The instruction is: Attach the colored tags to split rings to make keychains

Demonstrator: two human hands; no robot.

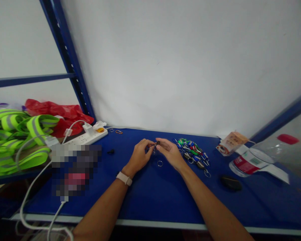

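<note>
Over the middle of the blue table (145, 197), my left hand (139, 155) and my right hand (171, 153) meet fingertip to fingertip. Both are closed in a pinch on a small dark keychain (157, 143), and a short metal chain hangs from it by the left fingers. The fingers partly cover it, so its exact shape is unclear. A loose metal split ring (160, 163) lies flat just below the hands. Beside my right hand is a pile of keychains (194, 152) in green, blue, red, silver and black, some with rings attached.
Left are a white power strip (95, 134), cables, a pixelated object (76, 174), a small black piece (110, 151), an orange carabiner (118, 132) and green reflective straps (12, 124). Right are a black computer mouse (230, 183), a carton (232, 143) and a plastic bottle (251, 162). A white wall stands behind.
</note>
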